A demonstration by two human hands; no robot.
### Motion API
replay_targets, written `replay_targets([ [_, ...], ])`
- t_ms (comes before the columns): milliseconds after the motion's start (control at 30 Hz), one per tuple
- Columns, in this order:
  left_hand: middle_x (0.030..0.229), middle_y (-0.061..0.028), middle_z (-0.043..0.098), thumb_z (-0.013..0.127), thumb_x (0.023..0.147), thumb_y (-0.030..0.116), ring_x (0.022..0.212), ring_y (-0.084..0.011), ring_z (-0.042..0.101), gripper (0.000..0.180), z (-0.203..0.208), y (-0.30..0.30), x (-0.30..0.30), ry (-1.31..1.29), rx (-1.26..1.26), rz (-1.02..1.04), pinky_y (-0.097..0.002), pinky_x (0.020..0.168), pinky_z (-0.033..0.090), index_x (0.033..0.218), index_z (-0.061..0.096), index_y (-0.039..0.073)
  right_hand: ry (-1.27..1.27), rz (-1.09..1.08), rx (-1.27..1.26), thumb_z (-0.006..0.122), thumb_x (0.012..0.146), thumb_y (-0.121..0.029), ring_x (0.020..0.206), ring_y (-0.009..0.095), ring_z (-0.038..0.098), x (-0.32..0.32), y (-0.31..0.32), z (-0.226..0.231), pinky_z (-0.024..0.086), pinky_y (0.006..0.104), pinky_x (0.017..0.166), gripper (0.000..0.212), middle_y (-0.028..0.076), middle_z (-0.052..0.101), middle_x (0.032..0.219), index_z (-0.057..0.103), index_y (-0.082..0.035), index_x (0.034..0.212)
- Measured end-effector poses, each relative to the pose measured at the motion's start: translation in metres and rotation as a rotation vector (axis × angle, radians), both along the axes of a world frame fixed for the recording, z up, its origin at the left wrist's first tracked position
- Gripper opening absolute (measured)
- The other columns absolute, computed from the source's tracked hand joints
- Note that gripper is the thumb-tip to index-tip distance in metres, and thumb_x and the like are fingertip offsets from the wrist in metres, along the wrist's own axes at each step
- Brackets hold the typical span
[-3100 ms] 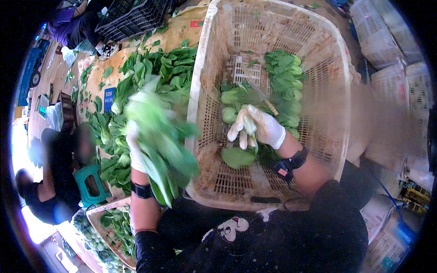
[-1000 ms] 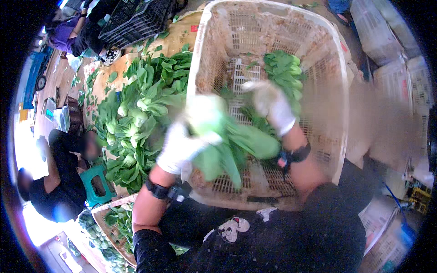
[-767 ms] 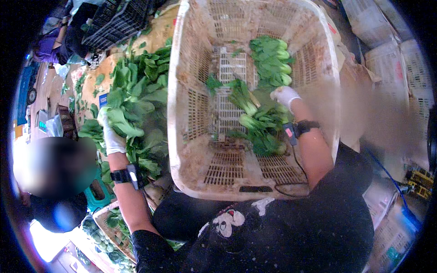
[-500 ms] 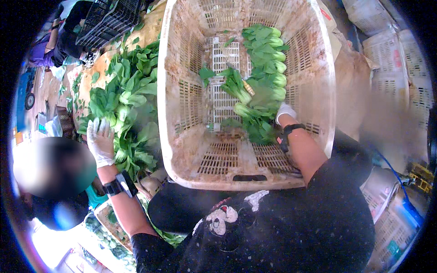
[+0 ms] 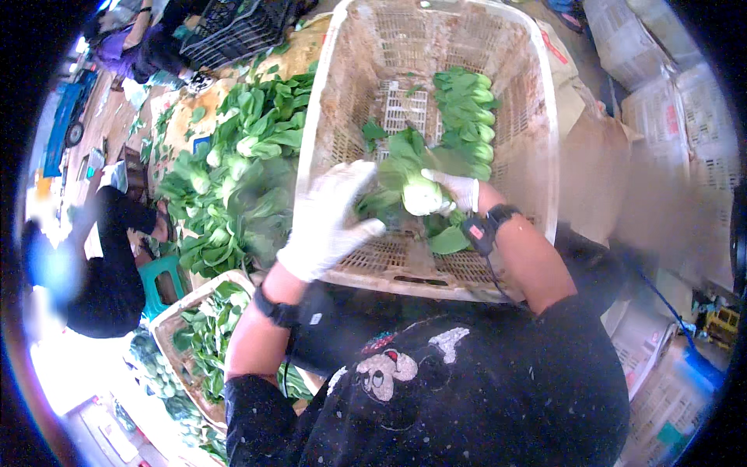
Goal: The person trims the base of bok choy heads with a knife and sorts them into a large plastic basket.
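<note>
The right hand [image 5: 459, 191], in a white knit glove, had its grip closed around the pale bulbous base of a bok choy [image 5: 416, 183], whose broad green leaves fanned toward eleven o'clock. The vegetable sat low inside the crate [image 5: 545, 140], a large cream plastic basket with slotted lattice walls and floor, stained brownish. A neat row of more bok choy [image 5: 467, 105] lay along the crate's one o'clock side. The left hand [image 5: 331, 222], also in a white glove, hovered over the crate's near left wall with fingers spread and slightly curled, holding nothing. Black bands wrapped both wrists.

At nine o'clock from the crate a loose pile of leafy greens [image 5: 233, 183] lay heaped on the ground. At seven o'clock stood a smaller tan basket [image 5: 167, 331] with greens in it. Pale sacks [image 5: 669, 101] with a woven look, one carrying a small red mark, were stacked at two o'clock. A black lattice crate [image 5: 233, 31] sat at eleven o'clock.
</note>
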State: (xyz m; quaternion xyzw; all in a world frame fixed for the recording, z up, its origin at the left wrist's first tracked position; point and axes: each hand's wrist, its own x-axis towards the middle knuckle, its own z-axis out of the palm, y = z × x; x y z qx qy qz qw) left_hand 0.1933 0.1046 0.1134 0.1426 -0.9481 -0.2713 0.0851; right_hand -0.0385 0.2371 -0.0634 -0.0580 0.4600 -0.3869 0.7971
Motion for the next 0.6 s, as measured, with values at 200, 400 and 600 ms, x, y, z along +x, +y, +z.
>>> replay_targets([
  [200,0.125,-0.0136,0.053,0.084,0.055,0.032,0.122,-0.0295,0.046,0.088,-0.034,0.024,-0.013,0.053,-0.002,0.012,-0.0419,0.102,0.034,0.131,0.046,0.011,-0.192,-0.072,-0.173,0.039,0.079,-0.076,0.048,0.01,0.054,0.047,-0.003,0.039,0.041,0.0192,0.037,0.075,0.007,0.064,0.073,0.062,-0.008,0.102],
  [400,0.118,-0.0058,0.056,0.057,0.089,0.02,0.108,-0.0153,0.052,0.041,-0.071,-0.08,-0.003,0.467,0.929,0.466,-0.0321,0.093,0.043,0.125,0.048,0.004,1.009,0.36,0.078,0.05,0.076,-0.071,0.077,0.022,0.061,-0.064,0.012,-0.034,0.049,0.0363,0.07,0.079,0.015,0.064,0.106,0.06,-0.003,0.117],
  [600,0.145,-0.0106,0.028,0.054,0.086,0.052,0.132,-0.0271,0.031,0.067,-0.091,-0.172,0.06,0.724,1.415,1.193,-0.044,0.103,0.033,0.135,0.037,0.01,1.311,1.118,0.254,0.082,0.059,-0.042,0.095,0.026,0.063,-0.017,0.136,-0.19,0.049,0.0425,0.08,0.06,0.014,0.066,0.105,0.067,-0.008,0.106],
])
